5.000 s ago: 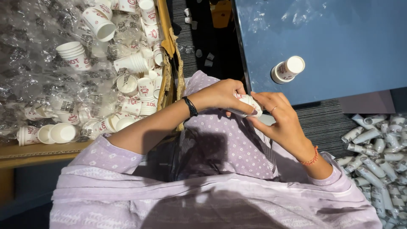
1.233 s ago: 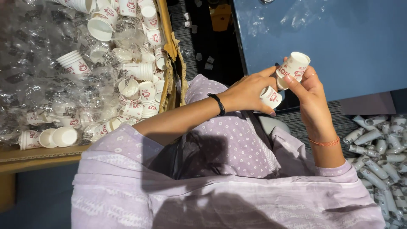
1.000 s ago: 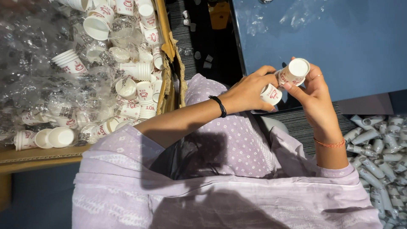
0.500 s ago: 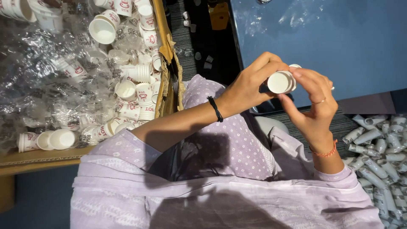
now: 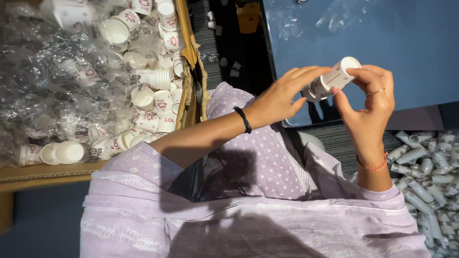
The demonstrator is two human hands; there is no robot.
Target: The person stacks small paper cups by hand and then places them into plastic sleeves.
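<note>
A short stack of paper cups (image 5: 331, 79) lies sideways above the blue table (image 5: 382, 33) edge, pinched between both hands: left hand (image 5: 279, 98) grips its base, right hand (image 5: 368, 107) its rim; cardboard box (image 5: 191, 76) of loose cups sits well left

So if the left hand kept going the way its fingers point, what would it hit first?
The left hand points right, along the paper cups it already touches. Past those, the right hand gripping the same stack is probably next, though depth is unclear.
</note>
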